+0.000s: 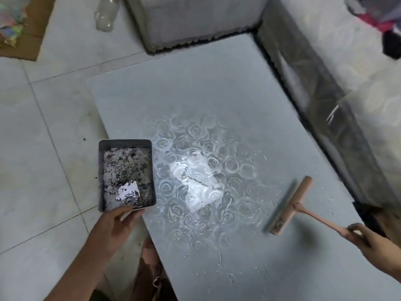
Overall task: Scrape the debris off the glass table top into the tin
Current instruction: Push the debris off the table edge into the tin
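Debris (219, 263), pale flecks, lies scattered over the glass table top (217, 88) from centre frame to lower right. Your left hand (112, 227) grips the near edge of the tin (127, 174) at the table's left edge, already holding dark scrapings. Your right hand (368, 240) is wrapped round the pink squeegee (288, 205) handle, blade blurred just over the glass

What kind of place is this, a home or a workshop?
Probably a room in a home: a tiled floor, a glass table top with a rose pattern, and a plastic bottle on the floor.
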Demonstrator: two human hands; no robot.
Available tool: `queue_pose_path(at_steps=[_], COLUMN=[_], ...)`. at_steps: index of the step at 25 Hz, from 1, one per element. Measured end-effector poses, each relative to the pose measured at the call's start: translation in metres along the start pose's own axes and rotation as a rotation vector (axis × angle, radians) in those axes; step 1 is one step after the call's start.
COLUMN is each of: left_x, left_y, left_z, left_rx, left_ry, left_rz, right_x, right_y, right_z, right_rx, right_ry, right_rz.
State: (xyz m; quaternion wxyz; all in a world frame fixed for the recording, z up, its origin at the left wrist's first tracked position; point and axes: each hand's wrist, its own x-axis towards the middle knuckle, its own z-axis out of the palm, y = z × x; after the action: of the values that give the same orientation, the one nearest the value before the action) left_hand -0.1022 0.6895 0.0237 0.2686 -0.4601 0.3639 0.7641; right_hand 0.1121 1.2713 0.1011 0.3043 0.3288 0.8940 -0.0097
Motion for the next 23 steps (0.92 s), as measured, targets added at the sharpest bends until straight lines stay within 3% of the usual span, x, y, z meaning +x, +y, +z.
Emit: queue_pose_path(at_steps=[5,10,17,23], left_x=[0.000,0.008,0.016,0.021], left_y=[-0.020,-0.037,-0.052,-0.049], left_z=[0.042,0.070,0.092,0.095], left_rx=[0.043,0.091,0.109,0.092], left_ry=[0.043,0.017,-0.024,-0.018], left_rz=[-0.003,-0.008,-0.023,-0.013], right_x=[0.027,0.063,0.081,0.092], right_y=[-0.053,-0.099,-0.034,-0.133], right_z=[-0.008,-0.012,-0.052,-0.013], right_rx=[0.111,0.115,0.053,0.057], right_ry=[-0.127,-0.079,-0.093,-0.065], right_rz=[-0.047,-0.273,-0.157,-0.472])
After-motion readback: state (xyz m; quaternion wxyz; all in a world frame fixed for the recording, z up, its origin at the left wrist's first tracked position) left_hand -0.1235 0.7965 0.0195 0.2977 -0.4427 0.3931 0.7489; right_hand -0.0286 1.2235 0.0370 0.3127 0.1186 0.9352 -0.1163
